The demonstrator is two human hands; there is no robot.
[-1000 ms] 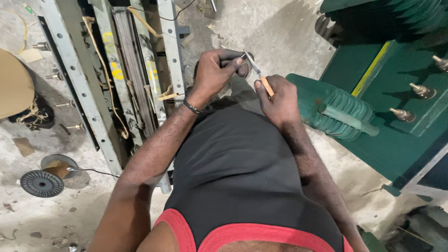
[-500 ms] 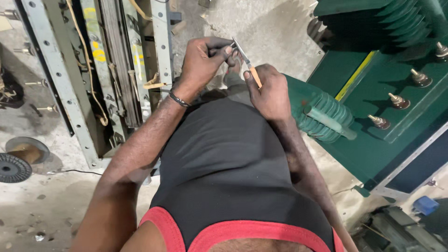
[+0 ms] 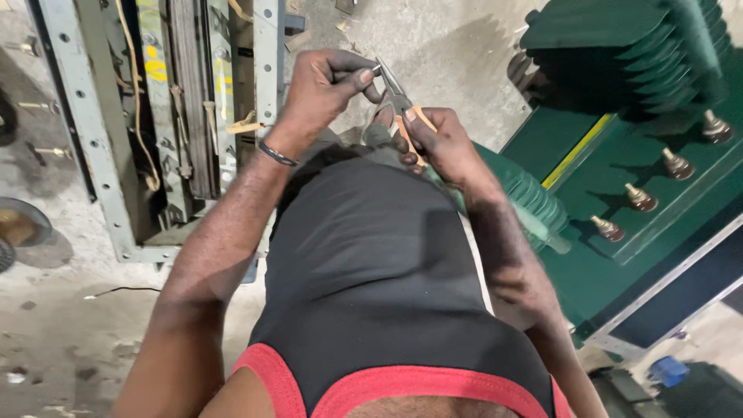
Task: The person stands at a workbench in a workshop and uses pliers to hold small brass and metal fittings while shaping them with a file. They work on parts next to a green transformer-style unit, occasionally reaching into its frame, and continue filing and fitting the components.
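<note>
My left hand (image 3: 329, 89) pinches a small dark metal piece (image 3: 370, 71) between thumb and fingers. My right hand (image 3: 445, 143) grips orange-handled pliers (image 3: 398, 104), whose thin metal jaws point up and left and meet the piece held by the left hand. Both hands are raised in front of my chest, above my black vest with a red hem (image 3: 387, 263). The exact shape of the small piece is hidden by my fingers.
A grey steel frame (image 3: 93, 139) with a stacked laminated core and yellow cords lies on the concrete floor at the left. A green transformer tank (image 3: 642, 186) with fins and brown bushings stands at the right. A wire spool (image 3: 15, 224) sits at the left edge.
The view has shifted so the frame and transformer slid leftward. My hands stay together; the pliers' jaws remain on the piece in my left hand.
</note>
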